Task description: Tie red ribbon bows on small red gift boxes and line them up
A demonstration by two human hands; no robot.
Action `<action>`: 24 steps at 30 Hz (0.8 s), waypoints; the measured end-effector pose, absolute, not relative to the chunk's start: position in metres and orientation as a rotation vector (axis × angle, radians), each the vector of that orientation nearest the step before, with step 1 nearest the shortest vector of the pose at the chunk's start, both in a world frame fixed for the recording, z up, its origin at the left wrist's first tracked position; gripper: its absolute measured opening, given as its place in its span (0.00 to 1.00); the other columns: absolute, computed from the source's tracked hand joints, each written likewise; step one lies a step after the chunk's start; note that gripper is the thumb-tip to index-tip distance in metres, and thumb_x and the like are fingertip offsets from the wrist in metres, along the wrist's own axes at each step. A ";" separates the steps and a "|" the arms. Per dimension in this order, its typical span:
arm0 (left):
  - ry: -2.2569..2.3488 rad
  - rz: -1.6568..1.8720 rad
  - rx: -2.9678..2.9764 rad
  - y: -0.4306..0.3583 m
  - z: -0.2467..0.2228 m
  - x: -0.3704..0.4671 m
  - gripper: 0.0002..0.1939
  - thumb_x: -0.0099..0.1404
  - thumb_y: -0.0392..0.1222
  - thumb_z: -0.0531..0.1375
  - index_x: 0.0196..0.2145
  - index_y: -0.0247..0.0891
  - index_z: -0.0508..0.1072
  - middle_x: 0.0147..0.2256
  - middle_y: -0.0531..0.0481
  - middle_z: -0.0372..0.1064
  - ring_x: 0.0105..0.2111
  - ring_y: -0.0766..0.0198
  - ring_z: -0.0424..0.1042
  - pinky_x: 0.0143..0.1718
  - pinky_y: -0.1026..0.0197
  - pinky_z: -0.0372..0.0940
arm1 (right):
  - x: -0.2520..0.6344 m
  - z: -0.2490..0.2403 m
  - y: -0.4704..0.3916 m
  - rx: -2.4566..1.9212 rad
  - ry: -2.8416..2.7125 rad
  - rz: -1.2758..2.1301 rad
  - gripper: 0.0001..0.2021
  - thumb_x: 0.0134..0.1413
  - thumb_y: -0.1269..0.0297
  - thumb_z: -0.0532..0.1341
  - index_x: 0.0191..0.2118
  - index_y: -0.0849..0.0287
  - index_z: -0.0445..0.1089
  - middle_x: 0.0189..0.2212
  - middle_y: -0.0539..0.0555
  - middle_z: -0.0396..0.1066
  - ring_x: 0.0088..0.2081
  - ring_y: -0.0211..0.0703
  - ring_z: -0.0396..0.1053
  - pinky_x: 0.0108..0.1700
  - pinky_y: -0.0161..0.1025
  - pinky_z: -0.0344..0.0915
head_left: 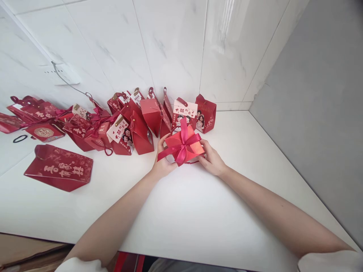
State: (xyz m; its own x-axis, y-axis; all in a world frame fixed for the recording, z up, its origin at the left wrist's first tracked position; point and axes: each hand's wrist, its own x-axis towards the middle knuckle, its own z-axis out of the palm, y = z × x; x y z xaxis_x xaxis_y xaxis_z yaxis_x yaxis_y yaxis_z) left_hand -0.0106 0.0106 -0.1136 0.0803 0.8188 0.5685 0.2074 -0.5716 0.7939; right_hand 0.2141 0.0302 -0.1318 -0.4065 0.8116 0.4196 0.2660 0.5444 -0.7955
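Between my two hands is a red gift box [195,145] with a pink-red ribbon bow [183,147] tied on top and a twisted cord handle at its near side. My left hand [164,160] grips the box's left side, its fingers partly behind the ribbon. On the right side, my right hand [212,158] has its thumb in front and its fingers curled round the edge. Just behind stands a pink and red printed box [184,109], partly covered by the one I hold. A dark red box [205,113] with a printed figure is beside it.
Several red gift boxes [141,132] crowd along the tiled wall [176,45]. A larger red box [61,168] lies on its side at the left of the white table [181,223]. A cable runs from a wall socket [65,73]; a grey panel [320,94] bounds the right.
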 end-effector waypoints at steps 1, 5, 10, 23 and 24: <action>1.010 1.516 1.876 0.011 -0.114 -0.011 0.54 0.45 0.36 0.74 0.64 0.55 0.53 0.66 0.42 0.50 0.60 0.46 0.64 0.58 0.44 0.65 | 0.214 -0.131 0.030 -0.873 -1.939 0.805 0.27 0.60 0.68 0.55 0.64 0.53 0.50 0.58 0.61 0.66 0.44 0.49 0.74 0.46 0.49 0.73; 1.051 1.495 1.937 0.011 -0.116 -0.013 0.53 0.48 0.37 0.73 0.65 0.56 0.51 0.64 0.42 0.53 0.60 0.46 0.64 0.57 0.44 0.66 | 0.214 -0.131 0.030 -0.888 -1.930 0.783 0.27 0.61 0.66 0.55 0.64 0.52 0.50 0.59 0.61 0.65 0.46 0.50 0.74 0.46 0.49 0.73; 1.137 1.420 1.911 0.014 -0.119 -0.019 0.49 0.46 0.42 0.74 0.62 0.47 0.58 0.64 0.38 0.51 0.59 0.43 0.64 0.47 0.46 0.73 | 0.213 -0.132 0.031 -0.914 -1.873 0.840 0.26 0.65 0.57 0.56 0.65 0.51 0.50 0.60 0.61 0.64 0.45 0.49 0.74 0.49 0.50 0.72; 1.195 1.302 1.517 0.025 -0.126 -0.029 0.41 0.45 0.49 0.74 0.55 0.38 0.67 0.43 0.43 0.74 0.43 0.51 0.75 0.44 0.53 0.69 | 0.216 -0.128 0.030 -0.663 -1.946 0.981 0.35 0.63 0.53 0.59 0.69 0.52 0.42 0.63 0.63 0.59 0.47 0.49 0.73 0.43 0.46 0.74; 1.167 1.316 1.487 0.026 -0.126 -0.029 0.39 0.45 0.51 0.74 0.53 0.38 0.68 0.42 0.43 0.75 0.44 0.51 0.75 0.45 0.53 0.69 | 0.216 -0.128 0.030 -0.653 -1.956 0.987 0.36 0.63 0.53 0.59 0.70 0.51 0.42 0.63 0.62 0.59 0.47 0.49 0.73 0.43 0.46 0.74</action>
